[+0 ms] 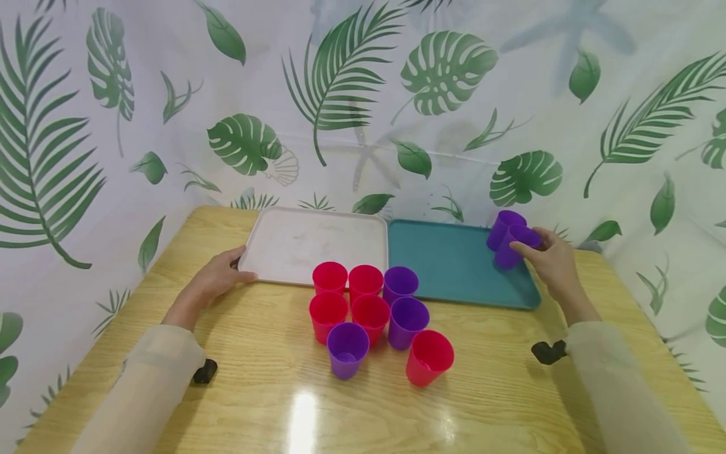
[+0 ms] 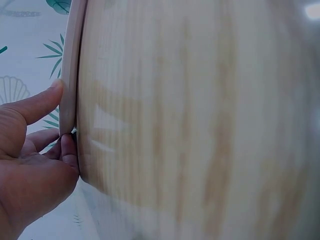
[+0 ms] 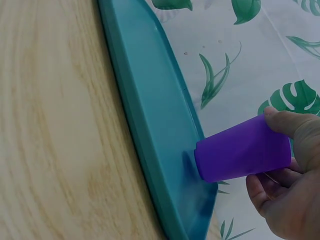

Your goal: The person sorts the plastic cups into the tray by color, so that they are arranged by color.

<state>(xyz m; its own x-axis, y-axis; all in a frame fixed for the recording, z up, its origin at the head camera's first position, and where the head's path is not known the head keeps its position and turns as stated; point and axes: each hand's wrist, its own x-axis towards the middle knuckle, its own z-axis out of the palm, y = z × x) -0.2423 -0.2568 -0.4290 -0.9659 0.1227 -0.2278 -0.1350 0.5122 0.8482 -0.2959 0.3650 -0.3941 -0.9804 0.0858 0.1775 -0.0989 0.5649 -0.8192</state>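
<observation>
My right hand (image 1: pixel 553 261) holds a purple cup (image 1: pixel 515 247) between thumb and fingers over the right end of the teal tray (image 1: pixel 454 265). In the right wrist view the cup (image 3: pixel 245 150) is close to the tray (image 3: pixel 155 100); whether its base touches cannot be told. Just behind it, another purple cup (image 1: pixel 499 230) stands on the tray. At the other side, my left hand (image 1: pixel 218 274) grips the left edge of the white tray (image 1: pixel 283 236). The left wrist view has the thumb (image 2: pixel 42 102) on the rim (image 2: pixel 72 65) and the other fingers curled at the tray's corner.
Ahead of the trays stands a cluster of upright cups: several red ones, such as this red cup (image 1: pixel 328 315), and three purple ones, including the front purple cup (image 1: pixel 347 353). A separate red cup (image 1: pixel 429 359) is at the right. Behind the wooden table (image 1: pixel 244 391) hangs a leaf-patterned cloth (image 1: pixel 351 126).
</observation>
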